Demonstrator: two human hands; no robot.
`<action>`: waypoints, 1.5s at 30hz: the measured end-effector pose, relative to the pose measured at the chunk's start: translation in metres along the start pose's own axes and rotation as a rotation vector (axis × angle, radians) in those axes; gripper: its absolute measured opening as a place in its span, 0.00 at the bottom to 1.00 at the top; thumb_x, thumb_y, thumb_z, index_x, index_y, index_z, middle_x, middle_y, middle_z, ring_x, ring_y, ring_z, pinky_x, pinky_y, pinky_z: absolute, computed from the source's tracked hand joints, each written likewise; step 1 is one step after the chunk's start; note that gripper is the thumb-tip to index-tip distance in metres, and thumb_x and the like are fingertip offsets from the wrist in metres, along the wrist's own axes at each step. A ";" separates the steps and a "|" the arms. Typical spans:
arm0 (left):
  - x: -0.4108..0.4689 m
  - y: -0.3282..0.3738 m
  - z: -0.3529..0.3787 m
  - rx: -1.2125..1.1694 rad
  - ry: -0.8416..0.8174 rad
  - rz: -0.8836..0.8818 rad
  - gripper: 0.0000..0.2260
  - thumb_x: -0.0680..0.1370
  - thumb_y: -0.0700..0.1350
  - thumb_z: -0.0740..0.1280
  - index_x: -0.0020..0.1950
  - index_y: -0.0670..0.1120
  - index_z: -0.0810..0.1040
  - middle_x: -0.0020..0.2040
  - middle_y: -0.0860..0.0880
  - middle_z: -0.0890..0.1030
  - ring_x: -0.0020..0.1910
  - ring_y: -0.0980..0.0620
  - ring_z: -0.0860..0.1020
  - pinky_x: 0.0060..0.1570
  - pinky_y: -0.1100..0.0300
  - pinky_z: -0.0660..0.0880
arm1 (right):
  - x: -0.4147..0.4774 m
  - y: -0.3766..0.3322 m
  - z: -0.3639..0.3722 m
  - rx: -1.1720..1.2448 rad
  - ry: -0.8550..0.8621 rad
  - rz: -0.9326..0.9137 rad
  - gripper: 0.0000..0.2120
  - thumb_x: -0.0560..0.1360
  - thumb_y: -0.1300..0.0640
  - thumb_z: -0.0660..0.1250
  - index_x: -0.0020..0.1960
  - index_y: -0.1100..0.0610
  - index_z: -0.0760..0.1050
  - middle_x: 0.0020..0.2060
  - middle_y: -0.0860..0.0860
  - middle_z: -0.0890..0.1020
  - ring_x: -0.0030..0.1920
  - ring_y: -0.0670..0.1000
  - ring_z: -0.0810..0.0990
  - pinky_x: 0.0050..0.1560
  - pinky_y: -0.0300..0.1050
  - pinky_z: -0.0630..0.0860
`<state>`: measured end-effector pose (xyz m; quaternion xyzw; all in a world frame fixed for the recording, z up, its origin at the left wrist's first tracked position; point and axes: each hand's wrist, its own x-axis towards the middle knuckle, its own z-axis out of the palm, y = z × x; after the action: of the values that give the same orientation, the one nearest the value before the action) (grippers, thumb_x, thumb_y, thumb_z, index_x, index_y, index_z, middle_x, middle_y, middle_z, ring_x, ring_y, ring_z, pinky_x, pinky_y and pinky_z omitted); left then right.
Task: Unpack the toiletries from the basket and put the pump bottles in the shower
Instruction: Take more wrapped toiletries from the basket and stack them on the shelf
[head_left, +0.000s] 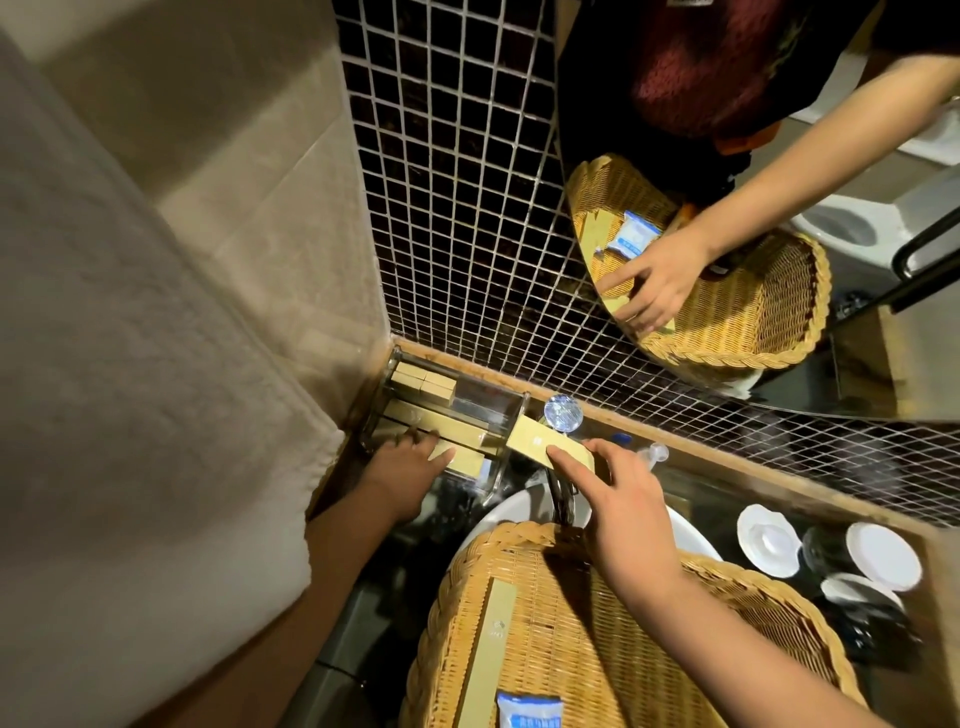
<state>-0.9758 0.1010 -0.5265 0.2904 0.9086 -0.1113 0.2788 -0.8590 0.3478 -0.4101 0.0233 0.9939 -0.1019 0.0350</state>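
Pale towel hangs far left of the basket. Dark mosaic tile wall stands behind it, and the mirror up right repeats the scene. The wicker basket sits nearest the camera, over the sink edge on the tabletop, probably so things lift straight out.

Clear organizer stands beyond the basket's left corner, tight in the wall corner, part filled with beige boxes laid side by side. Lidded cups are right of the basket.

Left hand, beyond the basket's left side: grip loose, fingers laid on the boxes in the organizer, likely squaring them up to make room. Right hand, just past the far rim: grip closed on a long beige box, far end at the organizer's wall, seemingly about to slot in.

Left in the basket: another long box and a blue-white sachet. A clear bottle top shows beyond the held box.

Pump bottles: none surely visible. A clear nozzle near the right fingers could be one; cannot tell.

Writing: small logo on the boxes, blue print on the sachet, both unreadable.
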 end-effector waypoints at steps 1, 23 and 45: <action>0.000 0.001 0.001 -0.004 -0.009 -0.010 0.43 0.74 0.44 0.70 0.81 0.54 0.46 0.81 0.42 0.47 0.77 0.37 0.57 0.72 0.43 0.61 | 0.000 -0.001 0.000 -0.005 0.002 -0.009 0.52 0.59 0.71 0.80 0.74 0.40 0.67 0.68 0.54 0.71 0.68 0.57 0.67 0.66 0.55 0.70; -0.087 0.010 0.021 -0.039 0.034 -0.170 0.36 0.81 0.48 0.63 0.81 0.47 0.44 0.81 0.44 0.42 0.79 0.42 0.43 0.77 0.45 0.45 | 0.082 -0.101 0.041 0.055 -0.138 -0.243 0.40 0.71 0.68 0.70 0.76 0.42 0.63 0.70 0.56 0.68 0.69 0.60 0.67 0.68 0.55 0.69; -0.067 0.002 0.069 -0.097 0.056 -0.130 0.32 0.82 0.52 0.57 0.81 0.50 0.44 0.82 0.45 0.45 0.80 0.43 0.46 0.75 0.45 0.48 | 0.114 -0.107 0.103 0.014 -0.373 -0.301 0.27 0.77 0.61 0.67 0.73 0.44 0.68 0.65 0.57 0.72 0.65 0.59 0.71 0.63 0.56 0.75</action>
<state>-0.8983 0.0464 -0.5451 0.2202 0.9372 -0.0770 0.2594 -0.9713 0.2267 -0.4978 -0.1438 0.9619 -0.1154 0.2021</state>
